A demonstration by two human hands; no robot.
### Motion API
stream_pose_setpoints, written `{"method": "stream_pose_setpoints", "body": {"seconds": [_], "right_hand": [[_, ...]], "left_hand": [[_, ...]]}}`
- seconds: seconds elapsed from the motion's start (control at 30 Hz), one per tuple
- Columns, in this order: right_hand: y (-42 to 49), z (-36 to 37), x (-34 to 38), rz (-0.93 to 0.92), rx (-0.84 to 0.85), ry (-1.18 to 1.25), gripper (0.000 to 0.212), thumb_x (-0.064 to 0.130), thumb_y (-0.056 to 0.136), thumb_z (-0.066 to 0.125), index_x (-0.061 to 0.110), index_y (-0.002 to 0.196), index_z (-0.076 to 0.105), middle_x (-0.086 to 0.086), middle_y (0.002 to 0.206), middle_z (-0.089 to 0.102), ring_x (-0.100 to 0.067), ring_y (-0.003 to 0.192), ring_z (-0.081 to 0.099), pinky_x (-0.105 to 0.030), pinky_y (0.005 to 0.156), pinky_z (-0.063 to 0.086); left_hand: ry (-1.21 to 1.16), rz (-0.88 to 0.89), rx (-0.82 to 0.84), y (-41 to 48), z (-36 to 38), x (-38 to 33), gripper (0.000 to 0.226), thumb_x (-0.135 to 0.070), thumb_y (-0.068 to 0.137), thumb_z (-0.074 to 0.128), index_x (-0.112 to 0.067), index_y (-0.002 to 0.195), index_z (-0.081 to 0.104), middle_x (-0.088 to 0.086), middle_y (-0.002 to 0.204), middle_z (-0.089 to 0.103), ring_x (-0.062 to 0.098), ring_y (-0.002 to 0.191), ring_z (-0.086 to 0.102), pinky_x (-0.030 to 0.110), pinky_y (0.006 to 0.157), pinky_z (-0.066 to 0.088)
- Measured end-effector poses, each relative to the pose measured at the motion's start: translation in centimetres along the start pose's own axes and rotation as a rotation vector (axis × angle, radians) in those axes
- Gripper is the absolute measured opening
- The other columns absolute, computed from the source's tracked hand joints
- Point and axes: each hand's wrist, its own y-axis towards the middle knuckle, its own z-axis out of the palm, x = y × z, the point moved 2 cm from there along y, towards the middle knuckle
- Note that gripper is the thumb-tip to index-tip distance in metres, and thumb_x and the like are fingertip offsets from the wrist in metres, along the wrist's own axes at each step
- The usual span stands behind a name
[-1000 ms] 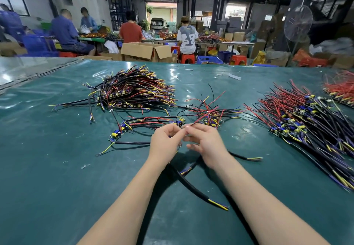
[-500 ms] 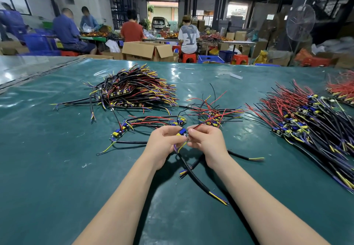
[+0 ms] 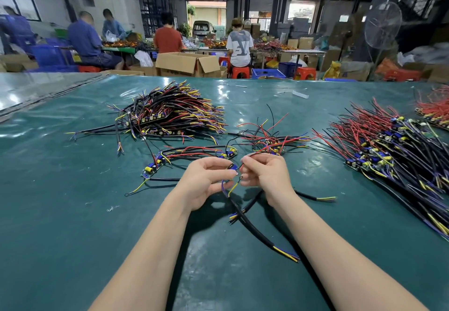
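Note:
My left hand [image 3: 206,179] pinches a small circuit board with a blue part [image 3: 232,167] between thumb and fingers, above the green table [image 3: 73,225]. A black cable [image 3: 252,228] with yellow and blue wire ends hangs from it and runs down across the table toward me. My right hand [image 3: 264,172] pinches a thin red wire [image 3: 245,162] close to the board. A yellow wire with a ring end [image 3: 237,184] pokes out between the two hands.
A heap of wired boards [image 3: 170,113] lies at the far left, a small tangle [image 3: 269,138] just beyond my hands, and a big pile [image 3: 393,150] at the right. Two loose assemblies [image 3: 189,155] lie left of centre. People sit working beyond the table.
My hands have drawn slightly apart and turned, so the blue board part and the yellow ring wire now show between them. The camera view has shifted a little.

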Motion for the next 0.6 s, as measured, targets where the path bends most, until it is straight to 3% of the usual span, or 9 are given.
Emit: {"method": "stream_pose_setpoints", "body": {"seconds": [0.2, 0.37, 0.5, 0.6], "right_hand": [[0.3, -0.9, 0.0, 0.073, -0.046, 0.123, 0.022, 0.003, 0.087, 0.058, 0.006, 0.066, 0.057, 0.004, 0.044, 0.059, -0.005, 0.041, 0.058, -0.018, 0.042, 0.050], [0.4, -1.4, -0.4, 0.194, 0.004, 0.200, 0.025, 0.008, 0.089, 0.057, 0.007, 0.063, 0.055, 0.002, 0.042, 0.057, -0.007, 0.036, 0.056, -0.019, 0.042, 0.051], [0.5, -1.2, -0.5, 0.265, 0.084, 0.209, 0.023, 0.011, 0.090, 0.055, 0.005, 0.068, 0.055, 0.001, 0.043, 0.058, -0.006, 0.036, 0.056, -0.016, 0.041, 0.049], [0.7, -1.4, -0.3, 0.291, 0.068, 0.291, 0.021, 0.010, 0.090, 0.054, 0.005, 0.069, 0.055, 0.001, 0.043, 0.057, -0.006, 0.038, 0.057, -0.015, 0.040, 0.048]], "left_hand": [[0.033, -0.032, 0.046, -0.2, 0.0, -0.1, 0.024, 0.014, 0.078, 0.059, -0.009, 0.073, 0.057, -0.003, 0.057, 0.062, 0.006, 0.053, 0.059, 0.019, 0.050, 0.051], [0.214, -0.036, 0.001, -0.3, 0.9, -0.1, 0.028, 0.009, 0.079, 0.043, -0.008, 0.070, 0.062, -0.001, 0.055, 0.044, 0.005, 0.035, 0.037, 0.014, 0.036, 0.031], [0.369, 0.006, 0.067, -0.4, 1.1, 0.1, 0.026, -0.008, 0.085, 0.059, -0.017, 0.062, 0.068, -0.009, 0.046, 0.045, 0.003, 0.032, 0.030, 0.013, 0.033, 0.025], [0.484, 0.041, 0.121, -0.4, 0.7, -0.1, 0.032, -0.009, 0.081, 0.062, -0.022, 0.053, 0.069, -0.013, 0.045, 0.042, 0.002, 0.037, 0.032, 0.013, 0.036, 0.024]]}}
